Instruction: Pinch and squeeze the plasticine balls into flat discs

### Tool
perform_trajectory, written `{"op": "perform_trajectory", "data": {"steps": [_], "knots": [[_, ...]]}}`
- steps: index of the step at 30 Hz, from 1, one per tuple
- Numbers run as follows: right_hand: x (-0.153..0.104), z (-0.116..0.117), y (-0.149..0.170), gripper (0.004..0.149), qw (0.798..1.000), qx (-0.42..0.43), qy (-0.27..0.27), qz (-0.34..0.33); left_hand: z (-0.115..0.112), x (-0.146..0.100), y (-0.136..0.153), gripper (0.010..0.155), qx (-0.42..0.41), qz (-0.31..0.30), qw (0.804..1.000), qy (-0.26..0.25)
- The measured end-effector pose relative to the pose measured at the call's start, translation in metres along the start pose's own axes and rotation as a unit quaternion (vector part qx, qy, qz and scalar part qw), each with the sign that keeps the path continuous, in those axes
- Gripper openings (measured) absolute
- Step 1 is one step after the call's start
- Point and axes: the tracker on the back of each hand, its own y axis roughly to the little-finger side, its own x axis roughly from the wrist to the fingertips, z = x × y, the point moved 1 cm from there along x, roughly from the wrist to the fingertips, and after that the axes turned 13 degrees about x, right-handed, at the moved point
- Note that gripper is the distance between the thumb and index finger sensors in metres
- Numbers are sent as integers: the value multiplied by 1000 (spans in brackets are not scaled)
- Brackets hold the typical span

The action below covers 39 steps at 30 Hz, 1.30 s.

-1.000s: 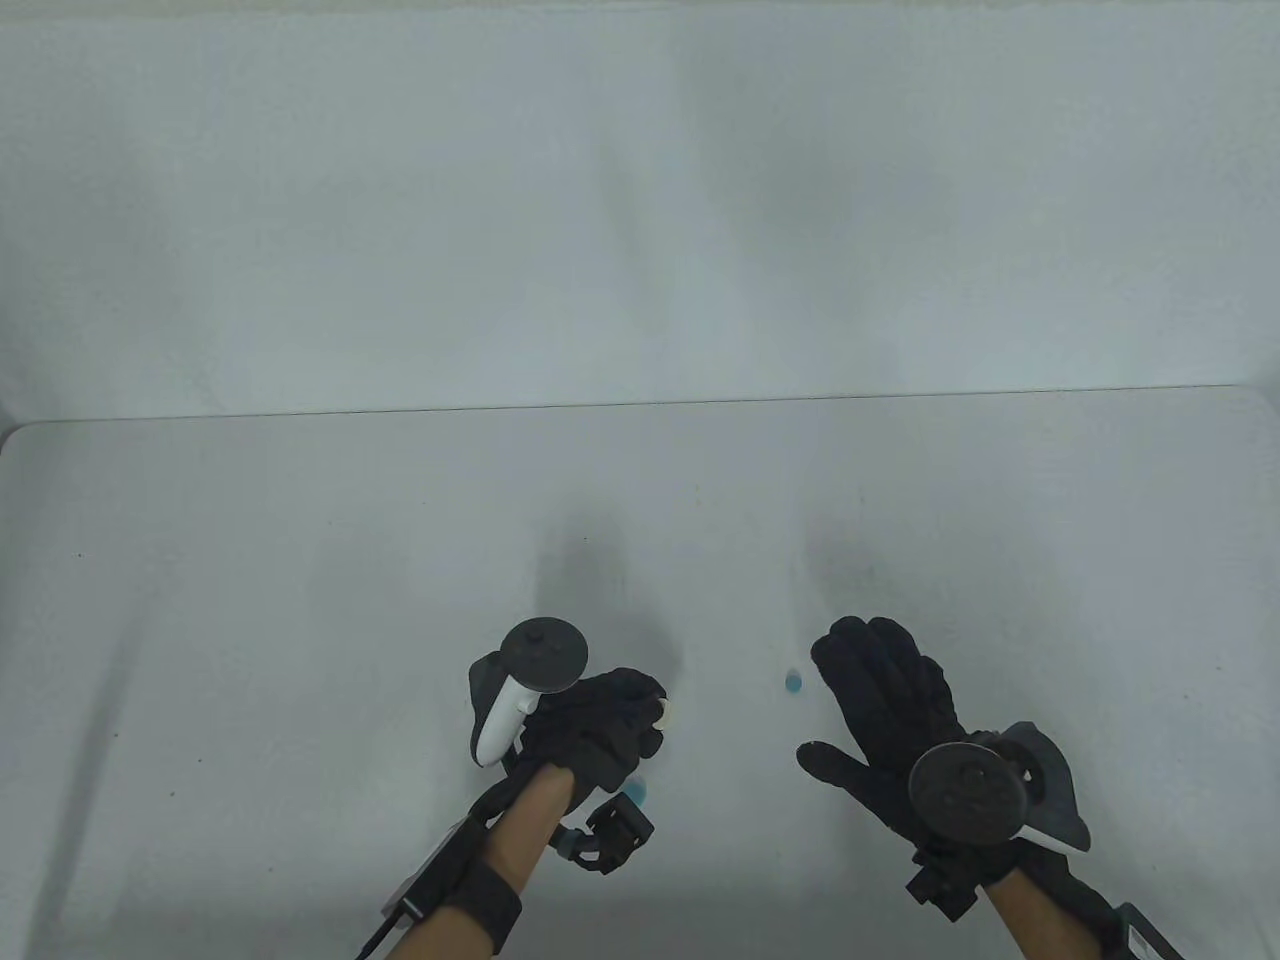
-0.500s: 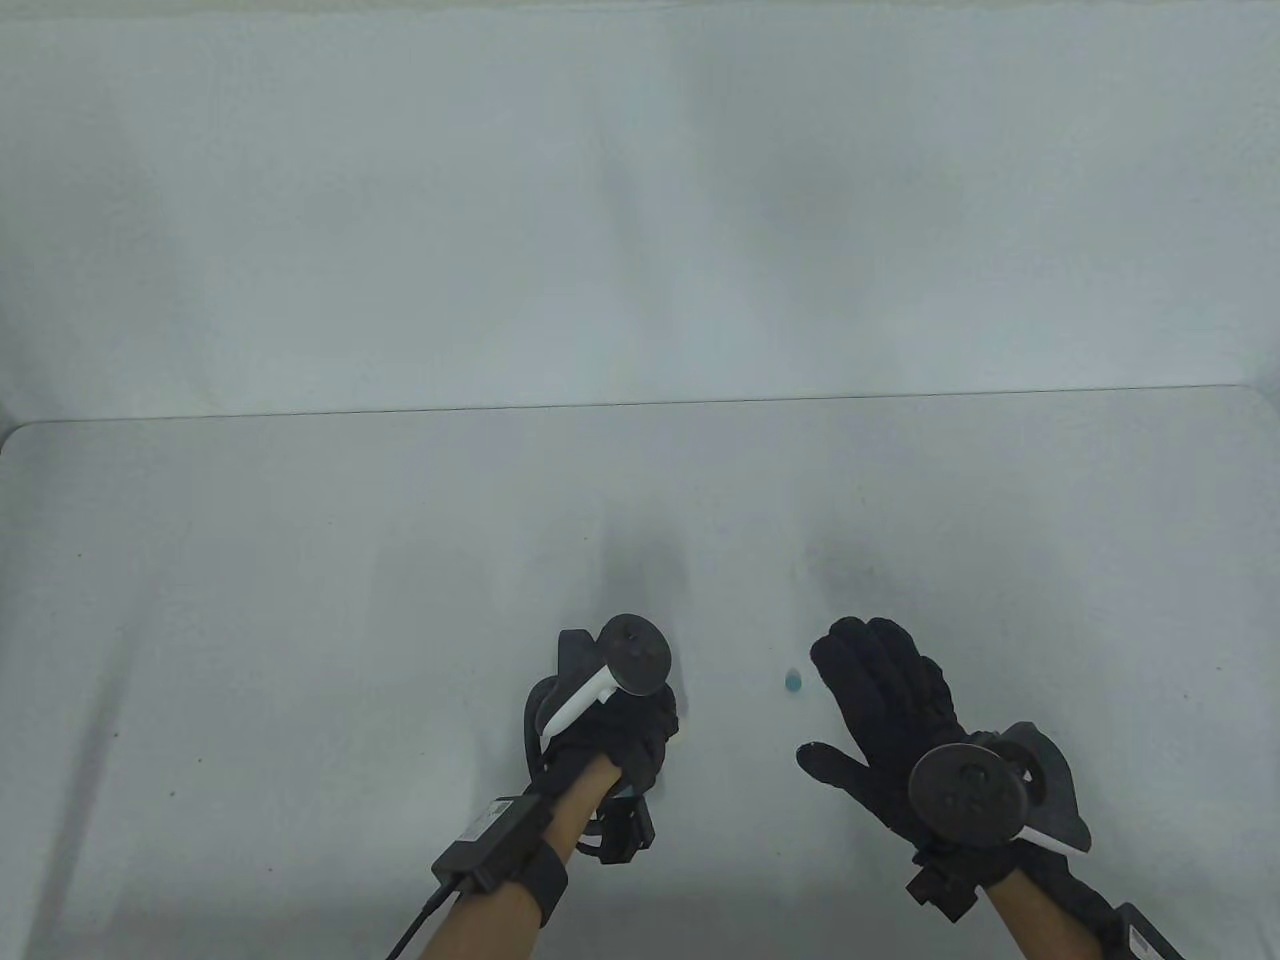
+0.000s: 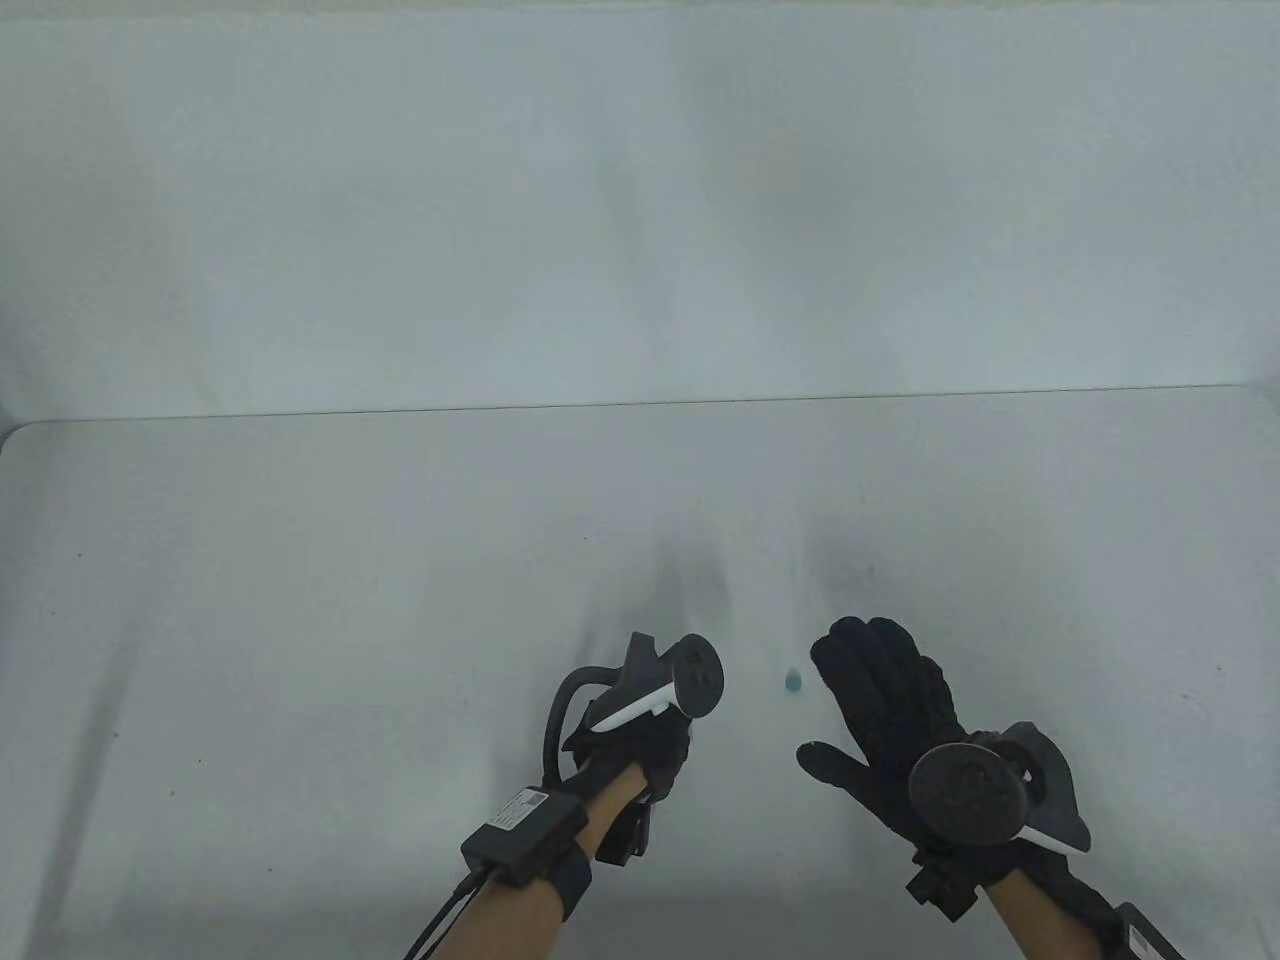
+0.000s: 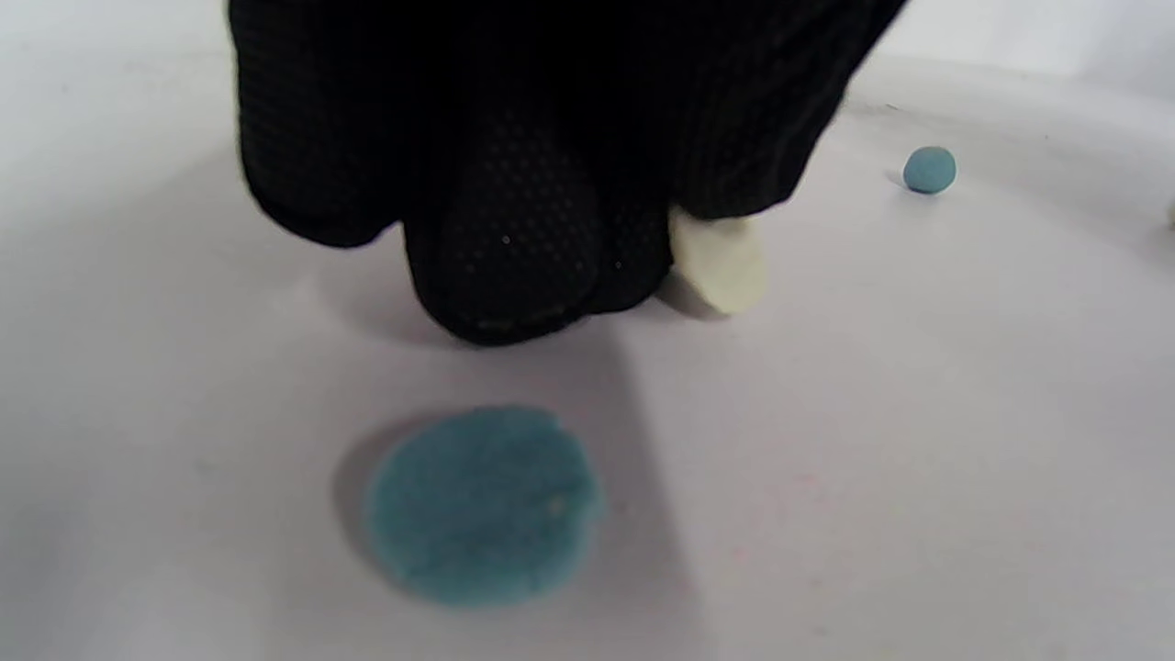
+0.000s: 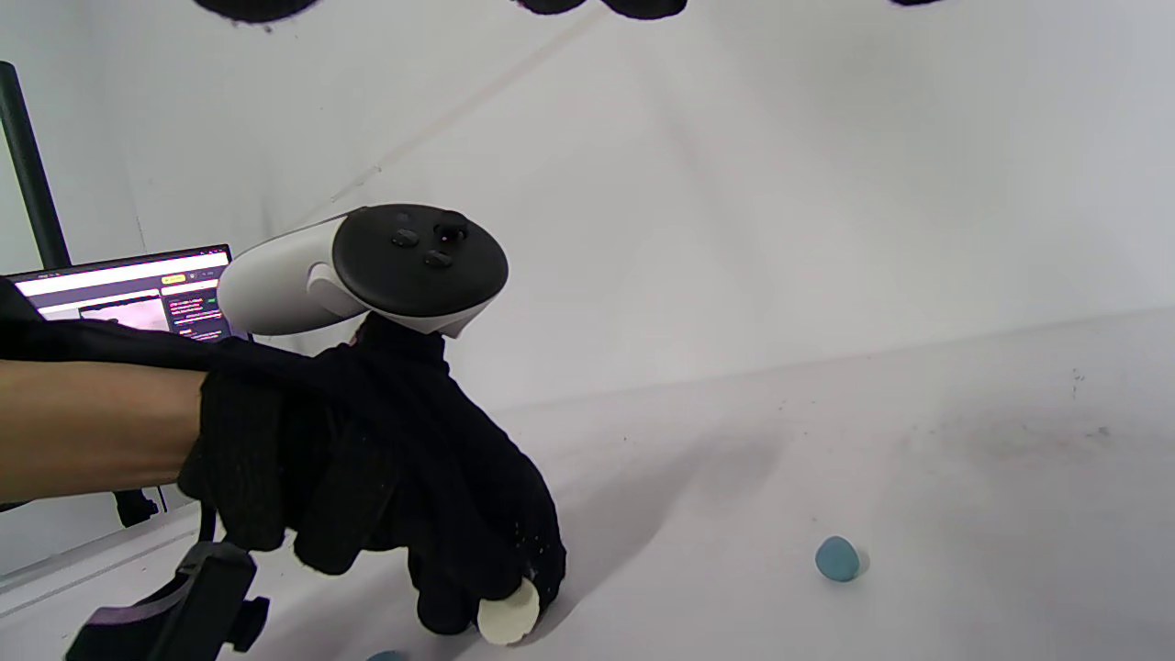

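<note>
My left hand [image 3: 655,745] pinches a white, partly flattened plasticine piece [image 4: 721,262] at its fingertips, low over the table; the piece also shows in the right wrist view [image 5: 507,617]. A flat blue disc [image 4: 482,505] lies on the table just below that hand, and only its edge shows in the right wrist view [image 5: 386,655]. A small blue ball [image 3: 794,683] lies between the hands, also seen in the left wrist view [image 4: 929,170] and the right wrist view [image 5: 837,558]. My right hand [image 3: 880,700] is spread flat and empty, just right of the ball.
The white table [image 3: 300,600] ends at a white back wall [image 3: 640,200]. A laptop screen [image 5: 128,294] and a dark pole [image 5: 27,165] stand off to the left in the right wrist view.
My left hand has moved right and rolled over, its tracker tipping rightward. It now covers the blue disc in the table view. The right hand and the blue ball have not moved.
</note>
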Motion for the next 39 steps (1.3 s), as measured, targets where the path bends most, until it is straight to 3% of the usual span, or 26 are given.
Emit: {"op": "perform_trajectory", "data": {"steps": [12, 19, 22, 25, 28, 33, 39], "knots": [[0, 0, 0, 80, 1000, 0, -1, 0, -6, -5, -18, 47, 121, 3, 991, -58], [0, -1, 0, 81, 1000, 1, 1, 1, -1, -12, -3, 54, 56, 1, 997, -57], [1, -1, 0, 81, 1000, 1, -1, 1, 10, -29, 12, 60, -29, -13, 997, -75], [1, 0, -1, 81, 1000, -1, -4, 2, 24, -53, 26, 65, -57, -18, 990, -129], [1, 1, 0, 81, 1000, -1, -6, 3, 36, -84, 40, 71, -62, -31, 980, -185], [1, 2, 0, 81, 1000, -1, -12, 5, 38, -128, 58, 81, -61, -45, 969, -236], [2, 3, -1, 82, 1000, -2, -18, 7, 32, -156, 70, 84, -29, -36, 959, -280]]}}
